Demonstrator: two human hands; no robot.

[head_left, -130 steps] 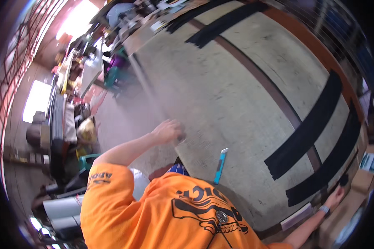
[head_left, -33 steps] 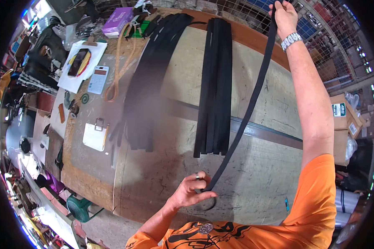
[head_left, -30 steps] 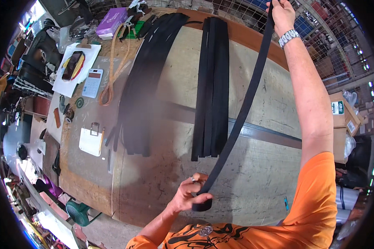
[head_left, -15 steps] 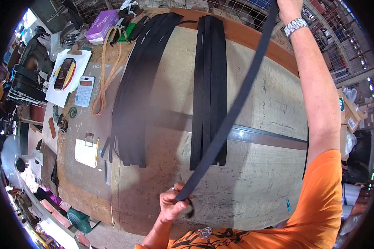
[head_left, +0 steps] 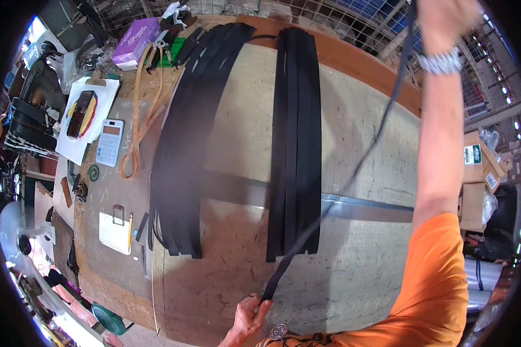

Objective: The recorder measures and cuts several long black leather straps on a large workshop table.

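A long black strap (head_left: 382, 124) hangs diagonally over the table between my two hands, slightly bowed and twisted edge-on in its upper part. At the near edge my left hand (head_left: 250, 315) pinches its lower end. My right hand (head_left: 450, 23) is raised at the far upper right, smeared by motion and partly cut off by the picture's edge; the strap's upper end rises beside it and out of view. Beneath the strap lies a bundle of black straps (head_left: 295, 139), side by side. Further left, a wider bundle of similar straps (head_left: 182, 150) curves along the table.
A long metal straightedge (head_left: 370, 209) crosses the wooden table (head_left: 226, 289) under the bundles. On the left are a calculator (head_left: 109, 143), a notepad (head_left: 114, 232), a tan strap (head_left: 136, 124) and a purple box (head_left: 136, 43). Cardboard boxes (head_left: 473, 199) stand at the right, wire mesh behind.
My right hand has swung further right, drawing the strap's upper part with it. My left hand has dropped a little nearer to me. The strap has gone from straight and flat to bowed and twisted.
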